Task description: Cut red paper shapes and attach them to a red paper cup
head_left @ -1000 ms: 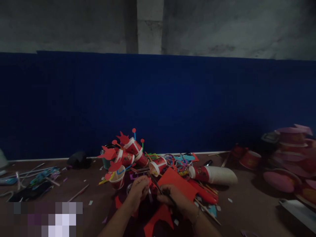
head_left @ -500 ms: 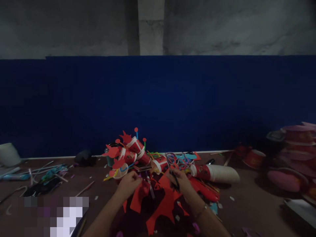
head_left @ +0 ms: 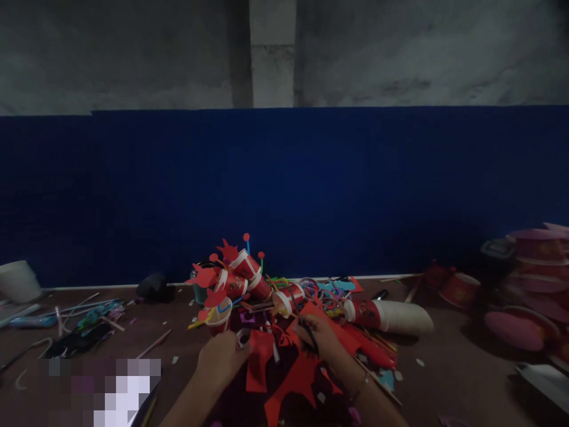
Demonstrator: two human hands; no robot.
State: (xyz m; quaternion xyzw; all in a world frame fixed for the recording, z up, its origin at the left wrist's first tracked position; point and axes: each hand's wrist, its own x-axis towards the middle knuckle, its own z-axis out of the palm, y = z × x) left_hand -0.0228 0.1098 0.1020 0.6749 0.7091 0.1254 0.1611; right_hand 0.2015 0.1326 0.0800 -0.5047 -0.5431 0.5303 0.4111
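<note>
My left hand [head_left: 222, 359] is closed, with a small whitish ring [head_left: 243, 337], like a tape roll, at its fingertips. Beside those fingers lies a red paper strip [head_left: 258, 363]. My right hand [head_left: 320, 335] is closed around black-handled scissors [head_left: 309, 333]; their blades are hard to make out in the dim light. Below it rests a red paper offcut with curved cut edges [head_left: 293, 385]. Just beyond the hands, a red-and-white paper cup [head_left: 288, 298] lies on its side.
Decorated red cups [head_left: 232, 284] with paper crowns and straws cluster at back left. A stack of paper cups [head_left: 400, 316] lies to the right. Straws and scraps [head_left: 89, 317] litter the left. Pink and red pieces [head_left: 528, 284] pile at far right. A blue panel [head_left: 284, 190] stands behind.
My left hand has moved down and slightly left, and the whitish ring now shows at its fingers. My right hand has lowered a little with the scissors.
</note>
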